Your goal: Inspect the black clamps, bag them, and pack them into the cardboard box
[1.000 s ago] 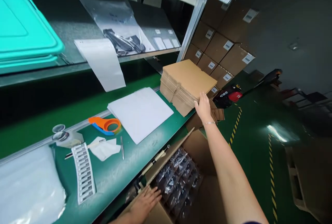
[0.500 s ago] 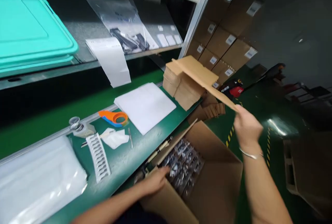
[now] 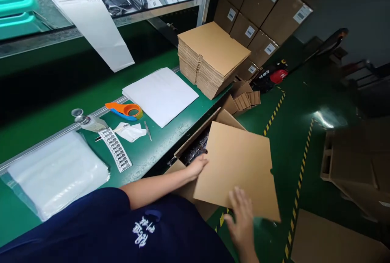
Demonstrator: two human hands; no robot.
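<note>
A flat brown cardboard sheet (image 3: 237, 157) is tilted over an open cardboard box (image 3: 199, 129), covering most of its mouth. My left hand (image 3: 198, 166) is closed on the sheet's left edge. Fingers apart, my right hand (image 3: 241, 216) lies against the sheet near its lower edge, slightly blurred. Through the gap at the left, a few clear plastic-wrapped pieces (image 3: 197, 148) show inside the box; the rest of the contents are hidden behind the sheet.
On the green bench (image 3: 164, 143) sit a stack of cardboard sheets (image 3: 213, 49), white sheets (image 3: 161, 94), an orange tape dispenser (image 3: 124, 110), a label strip (image 3: 115, 149) and plastic bags (image 3: 57, 169). Stacked cartons (image 3: 258, 15) and a pallet jack (image 3: 274, 77) stand beyond.
The cardboard sheet has come off the stack, down and toward me over the box. My left hand has moved from the box to the sheet's edge; my right hand has opened against the sheet.
</note>
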